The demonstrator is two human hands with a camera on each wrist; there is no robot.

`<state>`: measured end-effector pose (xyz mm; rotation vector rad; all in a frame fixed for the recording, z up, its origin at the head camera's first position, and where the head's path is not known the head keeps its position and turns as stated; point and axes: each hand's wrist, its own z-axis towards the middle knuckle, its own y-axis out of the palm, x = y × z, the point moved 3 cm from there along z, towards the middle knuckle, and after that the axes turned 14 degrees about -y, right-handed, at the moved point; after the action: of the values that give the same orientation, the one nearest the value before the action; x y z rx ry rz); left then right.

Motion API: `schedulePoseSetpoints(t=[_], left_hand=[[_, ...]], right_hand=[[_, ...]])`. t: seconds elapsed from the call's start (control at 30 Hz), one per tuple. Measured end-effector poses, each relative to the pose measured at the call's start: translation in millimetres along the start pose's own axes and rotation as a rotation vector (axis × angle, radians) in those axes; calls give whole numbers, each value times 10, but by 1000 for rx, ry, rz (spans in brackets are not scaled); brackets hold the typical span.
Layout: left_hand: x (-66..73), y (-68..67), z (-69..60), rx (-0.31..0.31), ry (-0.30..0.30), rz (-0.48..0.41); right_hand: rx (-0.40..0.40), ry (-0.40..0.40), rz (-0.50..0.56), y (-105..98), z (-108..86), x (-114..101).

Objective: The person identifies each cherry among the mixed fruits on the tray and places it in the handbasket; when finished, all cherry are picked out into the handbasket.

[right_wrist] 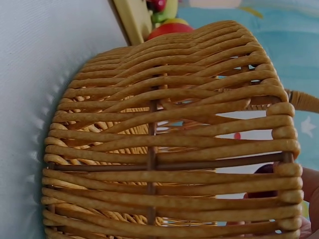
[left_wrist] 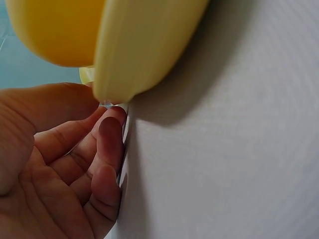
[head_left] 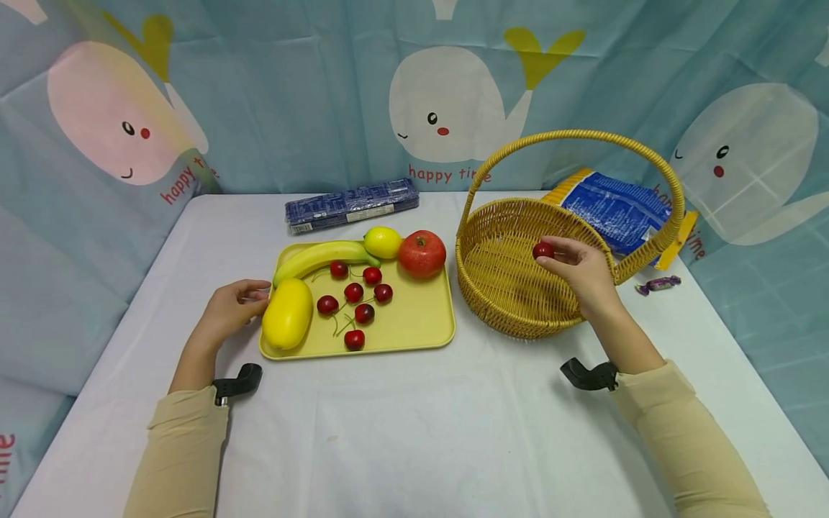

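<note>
In the head view my right hand pinches a dark red cherry between thumb and fingertips, over the inside of the wicker basket. Through the basket's weave, the right wrist view shows part of the cherry and of the hand. At the left edge of the yellow tray, my left hand touches the rim with its thumb and bent fingers. On the tray lie several cherries, a yellow mango-like fruit, a banana, a lemon and a red apple.
A dark blue packet lies behind the tray. Behind the basket rests a blue and yellow bag, and a purple wrapped candy lies to its right. The basket's tall handle arches above it. Patterned curtain surrounds the white table.
</note>
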<state>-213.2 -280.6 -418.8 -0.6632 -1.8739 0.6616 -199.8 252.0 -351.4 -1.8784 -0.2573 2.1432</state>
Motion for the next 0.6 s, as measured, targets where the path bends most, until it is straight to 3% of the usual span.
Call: schedulePoseSetpoints(t=[0.6], left_hand=[[-1,9,-7,-1,-13,-1]], right_hand=[[12,-47,52,17,-12,-9]])
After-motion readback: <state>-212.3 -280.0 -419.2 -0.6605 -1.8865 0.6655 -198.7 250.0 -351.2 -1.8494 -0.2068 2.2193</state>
